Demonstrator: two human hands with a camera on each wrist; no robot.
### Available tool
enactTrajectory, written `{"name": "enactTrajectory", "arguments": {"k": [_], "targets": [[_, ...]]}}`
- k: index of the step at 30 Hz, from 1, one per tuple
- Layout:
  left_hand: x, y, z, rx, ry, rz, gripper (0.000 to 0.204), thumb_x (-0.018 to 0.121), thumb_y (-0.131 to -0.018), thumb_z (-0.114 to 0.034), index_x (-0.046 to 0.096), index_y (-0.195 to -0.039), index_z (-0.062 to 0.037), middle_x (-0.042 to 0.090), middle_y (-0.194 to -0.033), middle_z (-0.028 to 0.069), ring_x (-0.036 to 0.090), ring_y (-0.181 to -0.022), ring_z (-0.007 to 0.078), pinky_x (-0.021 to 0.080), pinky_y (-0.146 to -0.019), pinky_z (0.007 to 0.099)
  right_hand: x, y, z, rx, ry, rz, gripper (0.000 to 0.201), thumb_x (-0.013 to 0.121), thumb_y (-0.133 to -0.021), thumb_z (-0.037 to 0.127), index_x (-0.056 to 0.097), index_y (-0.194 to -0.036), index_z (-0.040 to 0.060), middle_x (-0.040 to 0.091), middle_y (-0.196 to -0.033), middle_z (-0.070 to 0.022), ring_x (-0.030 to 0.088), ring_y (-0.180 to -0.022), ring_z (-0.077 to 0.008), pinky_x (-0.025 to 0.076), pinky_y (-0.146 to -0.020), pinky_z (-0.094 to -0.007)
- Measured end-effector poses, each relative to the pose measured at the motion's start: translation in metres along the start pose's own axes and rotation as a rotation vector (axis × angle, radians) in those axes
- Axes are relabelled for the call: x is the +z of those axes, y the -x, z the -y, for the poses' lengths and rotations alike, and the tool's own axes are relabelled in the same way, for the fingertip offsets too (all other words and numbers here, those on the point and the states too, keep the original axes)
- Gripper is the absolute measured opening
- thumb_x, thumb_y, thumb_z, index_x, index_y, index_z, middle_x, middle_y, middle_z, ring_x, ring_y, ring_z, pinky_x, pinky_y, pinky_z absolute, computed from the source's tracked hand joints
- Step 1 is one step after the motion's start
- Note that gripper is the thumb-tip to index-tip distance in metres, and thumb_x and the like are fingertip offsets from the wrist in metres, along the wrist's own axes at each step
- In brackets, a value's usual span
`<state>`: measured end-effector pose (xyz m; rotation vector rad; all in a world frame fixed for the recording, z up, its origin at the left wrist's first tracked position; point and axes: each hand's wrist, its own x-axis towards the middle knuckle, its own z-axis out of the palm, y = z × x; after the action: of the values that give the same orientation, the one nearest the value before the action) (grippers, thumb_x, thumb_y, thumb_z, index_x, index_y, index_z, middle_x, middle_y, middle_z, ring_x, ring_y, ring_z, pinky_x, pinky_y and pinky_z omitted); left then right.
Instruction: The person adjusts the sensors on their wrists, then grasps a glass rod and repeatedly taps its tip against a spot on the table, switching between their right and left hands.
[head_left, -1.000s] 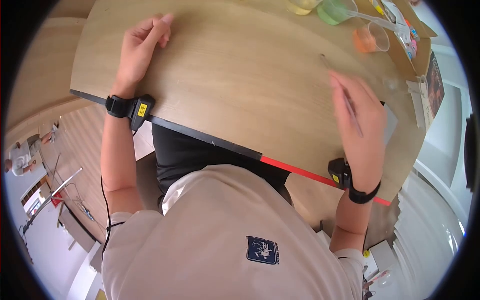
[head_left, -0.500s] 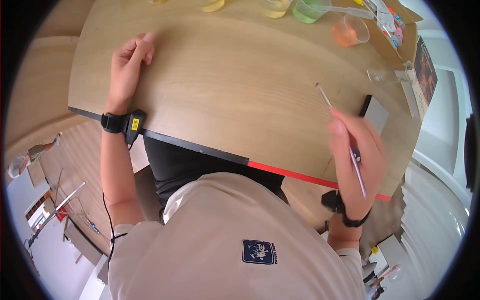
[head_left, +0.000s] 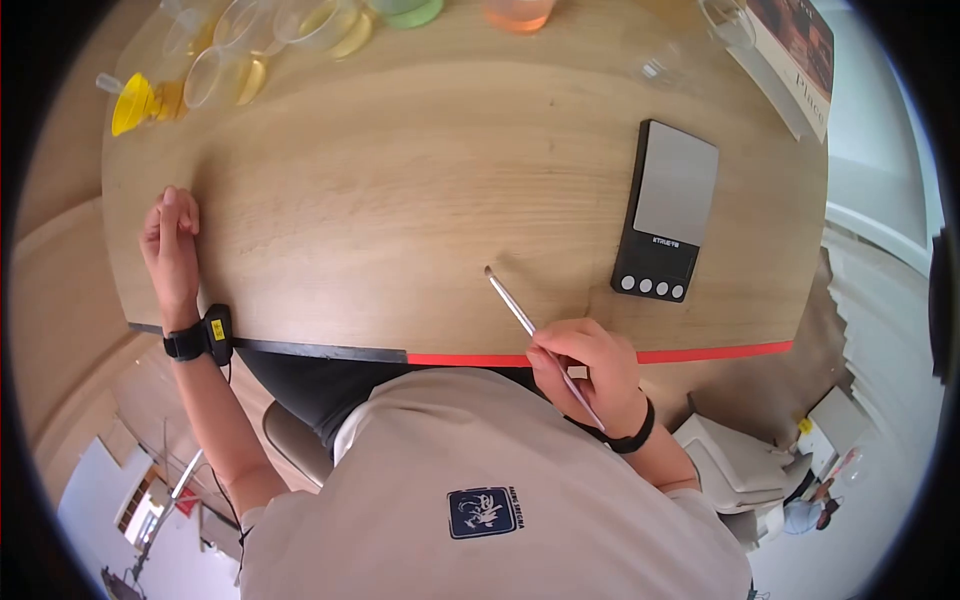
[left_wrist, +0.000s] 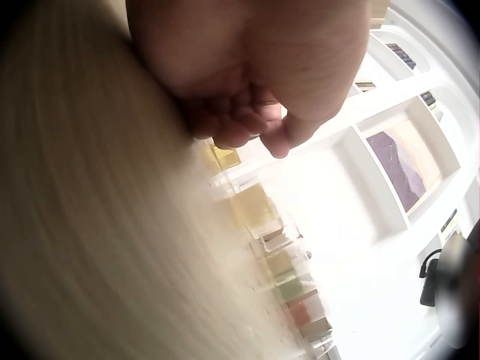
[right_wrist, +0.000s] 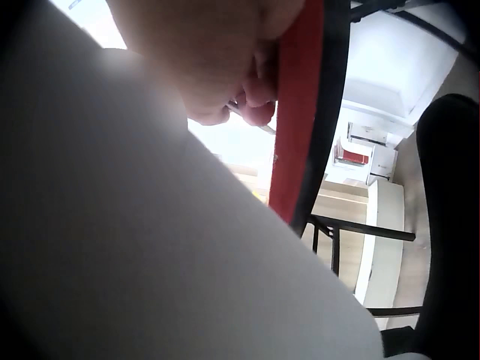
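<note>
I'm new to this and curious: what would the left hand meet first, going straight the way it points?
Probably the yellow plastic funnel or the amber-coloured item beside it; the left hand's height is unclear.

The head view's top edge cuts off the green cup (head_left: 405, 12), the orange cup (head_left: 518, 14) and the book (head_left: 797, 55). Clear plastic or glass (head_left: 660, 66) near the book is too faint to identify. The button marks on the scale (head_left: 675, 185) are too small to read. The right hand (head_left: 592, 375) partly hides the thin stick (head_left: 512, 303). The left wrist view blurs the row of cups (left_wrist: 289, 289).
</note>
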<state>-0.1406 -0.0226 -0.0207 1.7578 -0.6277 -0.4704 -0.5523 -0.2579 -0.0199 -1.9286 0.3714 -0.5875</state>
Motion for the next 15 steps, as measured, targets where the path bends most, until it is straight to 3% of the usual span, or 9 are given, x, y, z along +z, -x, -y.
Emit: {"name": "enactTrajectory", "arguments": {"k": [4,6,8,9,10,11,12,15], "targets": [[-0.008,-0.003,0.001,-0.007,0.026,0.025,0.033,0.048,-0.109,-0.018,0.043,-0.077,-0.0102,0.035,-0.078,-0.0013,0.032,-0.074,0.0126,0.029,-0.069,0.0294,0.0,-0.002,0.003,0.024,-0.031,0.042,0.036,0.078,-0.082,-0.004,0.062,-0.113,0.0059,0.07,-0.084,-0.0079,0.064,-0.058,-0.0167,0.048,-0.05,-0.0266],[-0.019,-0.002,0.007,-0.047,0.091,0.043,0.03,0.049,-0.109,-0.018,0.046,-0.08,-0.0092,0.038,-0.08,-0.0025,0.037,-0.077,0.0122,0.036,-0.074,0.0288,-0.004,0.001,0.004,0.061,-0.005,0.051,0.036,0.077,-0.083,-0.003,0.062,-0.114,0.0056,0.07,-0.085,-0.0092,0.065,-0.059,-0.018,0.049,-0.051,-0.0275],[-0.02,0.006,0.017,-0.129,0.111,-0.197,0.026,0.051,-0.108,-0.016,0.054,-0.084,-0.0061,0.044,-0.082,-0.0022,0.04,-0.076,0.0116,0.037,-0.073,0.0285,-0.002,0.015,-0.002,0.112,0.03,0.003,0.032,0.073,-0.087,0.0,0.061,-0.117,0.0034,0.071,-0.087,-0.0119,0.067,-0.061,-0.0195,0.05,-0.052,-0.0289],[-0.004,0.007,0.003,-0.211,0.113,-0.255,0.024,0.05,-0.109,-0.018,0.055,-0.089,-0.0057,0.045,-0.085,-0.0033,0.046,-0.088,0.0115,0.043,-0.091,0.0308,0.001,0.026,-0.006,0.13,0.03,-0.04,0.028,0.069,-0.091,0.002,0.06,-0.118,0.0014,0.071,-0.088,-0.0134,0.067,-0.062,-0.0198,0.051,-0.052,-0.0293],[-0.043,0.001,0.028,-0.094,0.132,0.09,0.024,0.049,-0.109,-0.018,0.055,-0.09,-0.0052,0.044,-0.085,-0.0029,0.046,-0.087,0.0121,0.043,-0.089,0.0315,0.004,0.029,-0.001,0.218,-0.032,-0.127,0.023,0.063,-0.097,0.007,0.059,-0.118,-0.0004,0.071,-0.086,-0.0139,0.065,-0.059,-0.0194,0.05,-0.052,-0.0286],[-0.046,-0.002,0.033,-0.091,0.179,0.067,0.025,0.049,-0.109,-0.018,0.054,-0.088,-0.005,0.042,-0.084,-0.003,0.046,-0.086,0.0132,0.042,-0.087,0.0319,0.007,0.027,0.004,0.312,-0.086,-0.204,0.023,0.057,-0.102,0.013,0.059,-0.119,-0.0022,0.07,-0.083,-0.0143,0.063,-0.057,-0.019,0.049,-0.051,-0.028],[-0.064,0.03,0.018,-0.134,0.147,-0.012,0.025,0.049,-0.109,-0.018,0.054,-0.088,-0.005,0.042,-0.084,-0.003,0.046,-0.086,0.0132,0.042,-0.087,0.0319,0.009,0.022,0.005,0.319,-0.011,-0.212,0.028,0.05,-0.106,0.02,0.059,-0.119,-0.0031,0.068,-0.079,-0.0137,0.059,-0.053,-0.0171,0.047,-0.05,-0.0274],[-0.029,0.037,-0.002,-0.092,0.124,-0.021,0.029,0.052,-0.107,-0.02,0.052,-0.084,-0.0039,0.044,-0.078,-0.0014,0.044,-0.079,0.014,0.041,-0.08,0.0332,0.007,0.011,0.0,0.326,0.161,-0.194,0.04,0.038,-0.11,0.03,0.058,-0.12,-0.004,0.064,-0.071,-0.0125,0.051,-0.047,-0.0152,0.042,-0.048,-0.0262]]}}
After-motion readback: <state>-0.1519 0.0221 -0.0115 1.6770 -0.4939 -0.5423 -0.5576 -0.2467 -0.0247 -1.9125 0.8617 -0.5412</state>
